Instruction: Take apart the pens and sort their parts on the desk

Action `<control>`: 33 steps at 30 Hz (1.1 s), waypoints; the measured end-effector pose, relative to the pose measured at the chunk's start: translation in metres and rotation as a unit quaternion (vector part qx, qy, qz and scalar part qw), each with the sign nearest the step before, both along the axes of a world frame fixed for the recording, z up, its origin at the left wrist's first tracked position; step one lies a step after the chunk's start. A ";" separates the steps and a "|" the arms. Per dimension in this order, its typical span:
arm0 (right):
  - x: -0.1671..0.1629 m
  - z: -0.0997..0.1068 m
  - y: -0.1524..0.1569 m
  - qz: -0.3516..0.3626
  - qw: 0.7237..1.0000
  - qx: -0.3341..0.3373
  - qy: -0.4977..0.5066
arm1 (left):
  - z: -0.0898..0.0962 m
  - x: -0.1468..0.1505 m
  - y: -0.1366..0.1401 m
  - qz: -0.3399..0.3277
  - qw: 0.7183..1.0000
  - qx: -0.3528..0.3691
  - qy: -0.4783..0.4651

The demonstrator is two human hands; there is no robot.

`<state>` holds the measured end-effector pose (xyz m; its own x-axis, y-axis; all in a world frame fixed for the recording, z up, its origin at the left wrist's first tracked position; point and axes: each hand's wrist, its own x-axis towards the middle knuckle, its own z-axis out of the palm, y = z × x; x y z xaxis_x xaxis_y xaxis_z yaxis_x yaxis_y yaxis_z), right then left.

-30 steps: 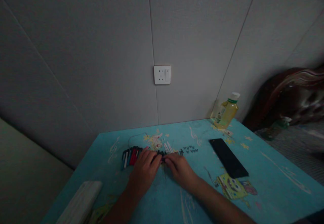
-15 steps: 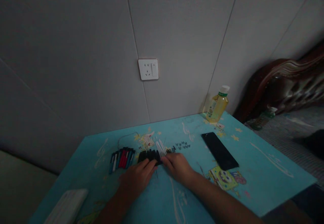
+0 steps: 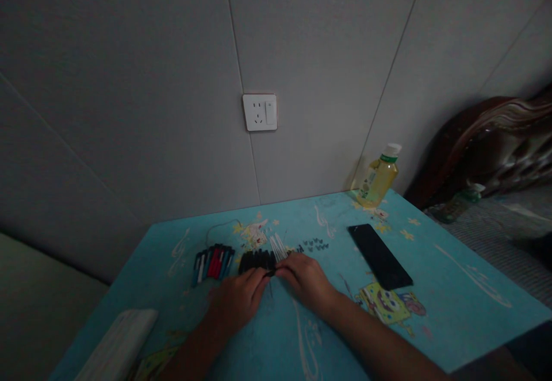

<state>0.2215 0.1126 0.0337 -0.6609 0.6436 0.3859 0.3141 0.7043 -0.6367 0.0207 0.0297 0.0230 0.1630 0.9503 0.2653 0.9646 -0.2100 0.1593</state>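
My left hand and my right hand meet at the middle of the table. Their fingertips pinch a small dark pen part from either side; its exact shape is too small to tell. Just beyond the fingers lies a row of black pen barrels. Thin white pen refills lie side by side behind my right hand's fingers. Several small dark pen clips are spread to the right of them. Left of the black row is a group of blue, white and red pen parts.
A black phone-like slab lies on the right of the blue patterned table. Behind it stands a bottle of yellow drink near the wall. A white flat object lies front left. A wall socket is above the table.
The view has shifted slightly. My left fingers have drawn back from the black barrels, and a small dark pen part now shows pinched between both hands.
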 end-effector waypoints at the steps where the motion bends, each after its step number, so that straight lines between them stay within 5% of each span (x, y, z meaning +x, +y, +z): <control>1: 0.000 0.000 -0.001 0.003 1.000 -0.006 0.010 | 0.000 0.000 0.000 0.005 1.000 0.001 -0.005; 11: 0.000 0.002 0.000 -0.050 0.998 -0.014 -0.031 | -0.004 -0.002 0.000 0.002 1.000 0.014 -0.009; 33: -0.001 -0.001 0.003 -0.007 0.996 -0.085 0.027 | -0.001 -0.002 0.000 0.019 1.000 -0.003 -0.006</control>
